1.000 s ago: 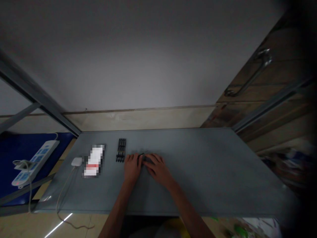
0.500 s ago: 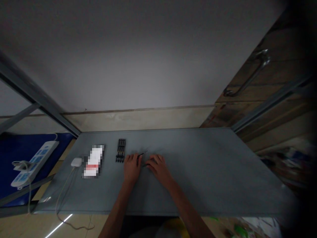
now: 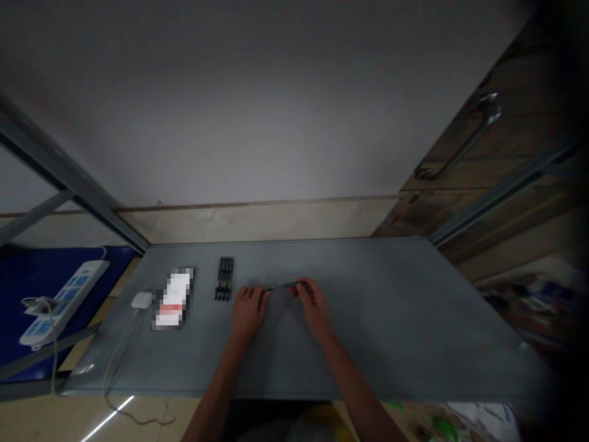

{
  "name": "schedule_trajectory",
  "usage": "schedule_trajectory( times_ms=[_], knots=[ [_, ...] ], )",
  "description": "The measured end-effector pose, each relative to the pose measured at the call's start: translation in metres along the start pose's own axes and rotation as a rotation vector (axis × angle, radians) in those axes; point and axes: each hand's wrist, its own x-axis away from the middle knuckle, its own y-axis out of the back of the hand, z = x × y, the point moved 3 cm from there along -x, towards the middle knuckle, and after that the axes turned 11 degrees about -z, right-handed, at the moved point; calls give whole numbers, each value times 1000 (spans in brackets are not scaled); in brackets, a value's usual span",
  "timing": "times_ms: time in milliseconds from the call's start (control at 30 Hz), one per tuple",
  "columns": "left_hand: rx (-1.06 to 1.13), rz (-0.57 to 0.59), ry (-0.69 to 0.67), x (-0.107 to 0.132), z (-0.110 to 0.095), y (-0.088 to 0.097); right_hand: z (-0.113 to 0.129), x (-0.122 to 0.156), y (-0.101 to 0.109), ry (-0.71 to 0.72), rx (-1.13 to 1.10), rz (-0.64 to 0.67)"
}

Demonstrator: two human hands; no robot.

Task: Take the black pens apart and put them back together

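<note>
Our left hand [image 3: 248, 314] and our right hand [image 3: 311, 305] are both raised just above the middle of the grey bench [image 3: 391, 325], a little apart, with a thin dark rod [image 3: 283, 287] stretched between them. It is too small and dim for us to tell exactly what it is. Our left hand is closed on its left end, the fingers curled around it, and our right hand pinches its right end between thumb and fingertips. The rod lies almost level across the bench, slightly higher at the right, and we cannot tell whether it touches the surface.

To the left of our left hand, just beyond a small gap, sits a black comb-like rack of parts [image 3: 224, 278], its long side running from near to far. Further left lies a flat white-and-red item on a dark backing [image 3: 173, 299], pixelated so that we cannot read it. Beside that, near the left edge, is a small white charger [image 3: 141, 300] with a white cable [image 3: 120, 350] that runs over the near edge of the bench. Off the bench on the left, a white power strip [image 3: 64, 302] lies on a dark blue sheet [image 3: 27, 307]. A pale wall [image 3: 276, 110] rises beyond the far edge, and a metal handle [image 3: 469, 140] shows on a wooden panel [image 3: 460, 202] at the right.
</note>
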Motion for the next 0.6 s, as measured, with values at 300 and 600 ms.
schedule_trajectory(
  times_ms=[300, 600],
  knots=[
    [8, 7, -19, 0, -2, 2, 1, 0, -1, -3, 3, 0],
    [44, 49, -130, 3, -4, -1, 0, 6, -7, 54, 237, 235]
  ],
)
